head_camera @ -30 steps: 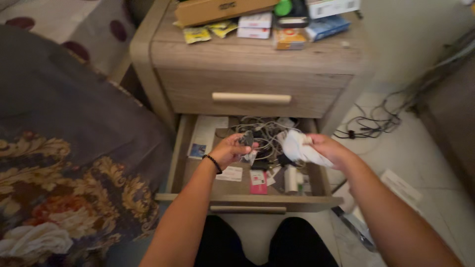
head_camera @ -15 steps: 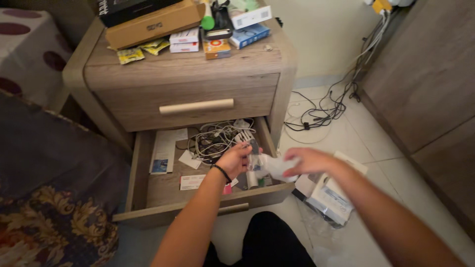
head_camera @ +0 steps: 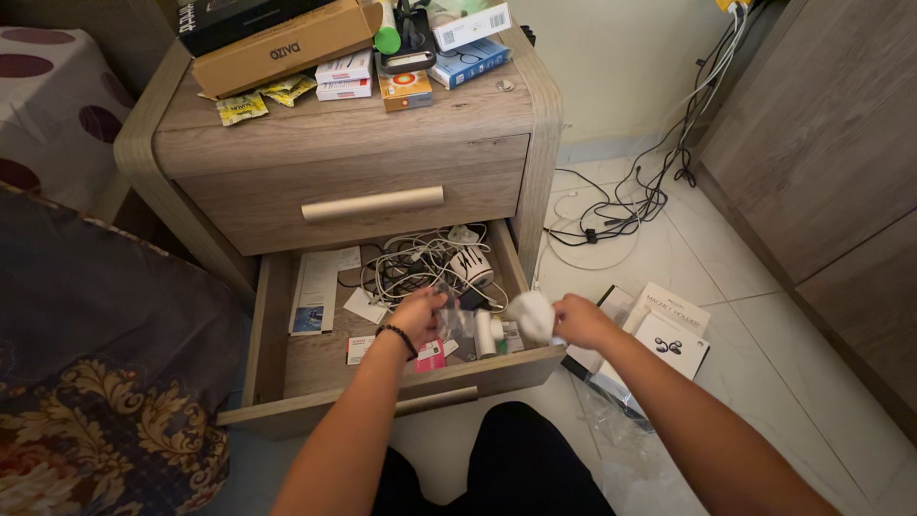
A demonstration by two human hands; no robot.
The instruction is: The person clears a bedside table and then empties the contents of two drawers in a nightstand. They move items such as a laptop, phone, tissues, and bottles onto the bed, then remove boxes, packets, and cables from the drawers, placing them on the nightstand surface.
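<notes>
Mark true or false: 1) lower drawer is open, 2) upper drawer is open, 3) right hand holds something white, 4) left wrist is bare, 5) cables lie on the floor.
1) Lower drawer is open: true.
2) Upper drawer is open: false, it is shut.
3) Right hand holds a white wad: true.
4) Left hand has a bare wrist: false, it wears a dark bracelet.
5) Cables lie on the floor: true.

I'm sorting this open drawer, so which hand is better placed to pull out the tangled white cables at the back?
Left, probably. The left hand is over the drawer, just before the cables; the right hand grips a white wad at the drawer's right edge.
</notes>
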